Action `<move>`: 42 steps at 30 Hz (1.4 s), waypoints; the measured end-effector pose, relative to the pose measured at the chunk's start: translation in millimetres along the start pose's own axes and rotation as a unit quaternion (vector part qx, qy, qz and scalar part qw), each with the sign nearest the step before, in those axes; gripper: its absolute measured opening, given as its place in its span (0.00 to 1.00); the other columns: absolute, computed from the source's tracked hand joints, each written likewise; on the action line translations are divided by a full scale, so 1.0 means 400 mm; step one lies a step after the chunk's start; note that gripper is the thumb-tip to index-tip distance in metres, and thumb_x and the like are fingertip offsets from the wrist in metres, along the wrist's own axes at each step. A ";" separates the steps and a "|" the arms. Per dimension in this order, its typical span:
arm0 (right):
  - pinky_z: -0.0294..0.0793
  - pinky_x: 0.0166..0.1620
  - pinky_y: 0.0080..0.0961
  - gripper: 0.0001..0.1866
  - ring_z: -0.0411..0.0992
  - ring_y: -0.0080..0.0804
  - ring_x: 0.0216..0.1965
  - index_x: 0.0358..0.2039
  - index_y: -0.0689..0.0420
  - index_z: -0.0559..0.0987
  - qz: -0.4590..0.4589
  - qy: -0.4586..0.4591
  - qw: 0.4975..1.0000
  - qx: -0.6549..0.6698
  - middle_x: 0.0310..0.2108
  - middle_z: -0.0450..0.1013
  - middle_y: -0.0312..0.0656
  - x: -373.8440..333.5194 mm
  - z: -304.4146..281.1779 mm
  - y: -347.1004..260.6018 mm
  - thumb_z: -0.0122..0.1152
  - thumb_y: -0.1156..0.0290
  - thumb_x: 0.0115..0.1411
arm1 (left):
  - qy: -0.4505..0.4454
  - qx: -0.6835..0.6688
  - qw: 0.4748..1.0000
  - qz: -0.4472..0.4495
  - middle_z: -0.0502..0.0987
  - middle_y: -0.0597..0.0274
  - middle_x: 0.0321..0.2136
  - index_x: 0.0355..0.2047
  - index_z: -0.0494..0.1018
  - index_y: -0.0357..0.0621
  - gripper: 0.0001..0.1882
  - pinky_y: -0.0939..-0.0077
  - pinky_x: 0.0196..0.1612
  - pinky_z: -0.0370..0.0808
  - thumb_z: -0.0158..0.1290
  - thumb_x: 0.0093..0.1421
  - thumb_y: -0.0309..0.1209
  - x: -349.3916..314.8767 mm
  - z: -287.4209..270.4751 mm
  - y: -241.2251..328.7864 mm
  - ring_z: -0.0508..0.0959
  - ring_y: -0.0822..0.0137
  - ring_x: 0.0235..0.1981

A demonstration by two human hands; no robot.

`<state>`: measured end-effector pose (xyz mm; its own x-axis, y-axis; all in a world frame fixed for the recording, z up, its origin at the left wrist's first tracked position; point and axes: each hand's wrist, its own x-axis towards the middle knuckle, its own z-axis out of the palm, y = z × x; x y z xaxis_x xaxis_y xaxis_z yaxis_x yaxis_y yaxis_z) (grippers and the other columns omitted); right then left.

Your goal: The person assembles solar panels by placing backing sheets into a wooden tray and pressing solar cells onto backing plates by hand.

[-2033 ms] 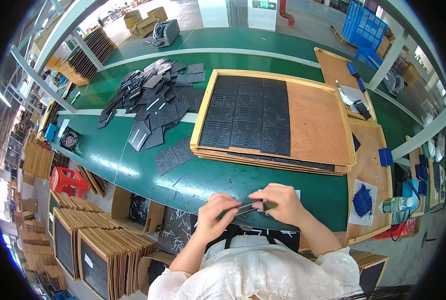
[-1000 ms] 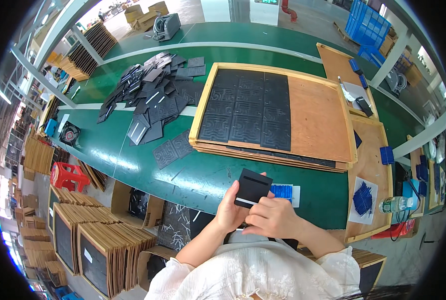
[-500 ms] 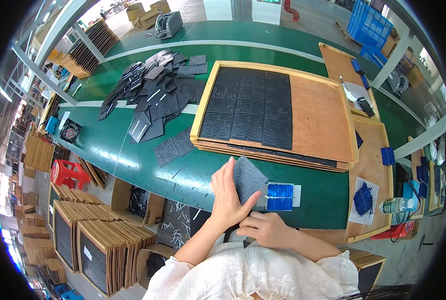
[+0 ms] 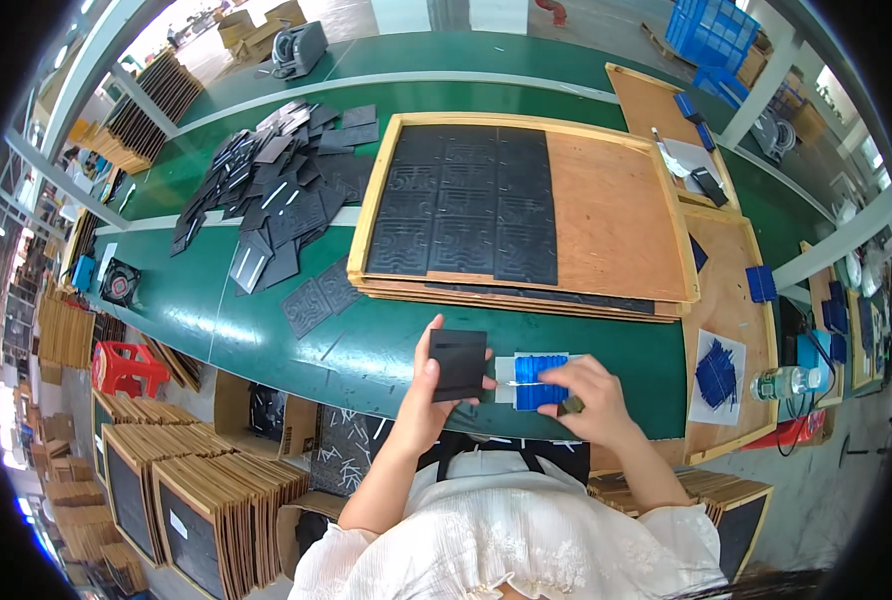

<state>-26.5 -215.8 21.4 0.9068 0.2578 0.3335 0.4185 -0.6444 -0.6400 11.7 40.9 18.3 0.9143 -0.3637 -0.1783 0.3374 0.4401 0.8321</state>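
Note:
My left hand (image 4: 423, 405) grips a square black plate (image 4: 460, 366) by its sides, smooth face up, above the near edge of the green bench. Just to its right lies a block of blue strips (image 4: 541, 392) on a pale backing piece (image 4: 505, 379). My right hand (image 4: 598, 402) is over the block's right side, fingers pinched at a thin white strip (image 4: 521, 383) across it. A small olive-dark object (image 4: 571, 405) shows under those fingers; its kind is unclear. Beyond both hands, black patterned plates (image 4: 466, 205) fill the left part of a wooden-framed tray (image 4: 621, 215).
A heap of black plates (image 4: 276, 190) covers the bench's far left. Two patterned plates (image 4: 309, 307) lie nearer. On the right are a wooden tray (image 4: 746, 330), blue strips (image 4: 716, 375) on paper and a clear bottle (image 4: 786, 382). Stacked framed boards (image 4: 206, 510) stand lower left.
The plate in my left hand has turned from its patterned face to its smooth one and moved slightly left. My right hand has gone from near my body up to the blue strips.

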 end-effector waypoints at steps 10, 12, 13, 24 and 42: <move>0.80 0.47 0.33 0.37 0.71 0.37 0.56 0.53 0.51 0.76 -0.012 -0.094 0.993 -0.065 0.56 0.74 0.35 0.004 -0.009 0.049 0.78 0.59 0.40 | -0.059 -0.162 0.983 -0.069 0.64 0.41 0.61 0.69 0.46 0.59 0.37 0.44 0.52 0.78 0.52 0.65 0.38 -0.022 -0.027 -0.005 0.75 0.33 0.55; 0.80 0.46 0.33 0.37 0.70 0.37 0.56 0.54 0.50 0.76 -0.011 -0.095 0.993 -0.063 0.55 0.74 0.35 0.005 -0.009 0.050 0.79 0.59 0.40 | -0.065 -0.165 0.982 -0.069 0.64 0.41 0.61 0.69 0.45 0.60 0.40 0.43 0.53 0.77 0.55 0.63 0.32 -0.025 -0.033 -0.007 0.74 0.34 0.55; 0.80 0.46 0.32 0.38 0.70 0.37 0.56 0.54 0.50 0.76 -0.013 -0.097 0.993 -0.061 0.55 0.74 0.35 0.007 -0.009 0.051 0.79 0.60 0.40 | -0.077 -0.161 0.982 -0.064 0.63 0.42 0.62 0.70 0.44 0.61 0.43 0.42 0.54 0.76 0.55 0.60 0.26 -0.027 -0.034 -0.007 0.73 0.34 0.57; 0.81 0.44 0.33 0.37 0.71 0.37 0.54 0.53 0.50 0.76 -0.018 -0.079 0.995 -0.050 0.54 0.74 0.35 0.011 -0.025 0.039 0.79 0.62 0.38 | -0.046 -0.104 0.993 -0.021 0.61 0.47 0.65 0.70 0.46 0.60 0.54 0.40 0.57 0.74 0.50 0.48 0.04 -0.021 -0.021 -0.022 0.69 0.34 0.61; 0.81 0.41 0.34 0.40 0.74 0.43 0.50 0.53 0.52 0.74 -0.086 -0.024 0.996 -0.003 0.53 0.75 0.38 0.096 -0.043 -0.092 0.82 0.59 0.38 | -0.084 0.064 0.994 0.003 0.63 0.57 0.59 0.71 0.44 0.47 0.54 0.72 0.53 0.75 0.57 0.47 0.08 -0.006 0.056 -0.065 0.69 0.66 0.56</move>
<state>-7.9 -194.3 69.8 0.8228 0.3989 0.4049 0.5683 -0.5911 -0.5724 -4.4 11.9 8.9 0.8623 -0.4979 -0.0922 0.2910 0.3381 0.8950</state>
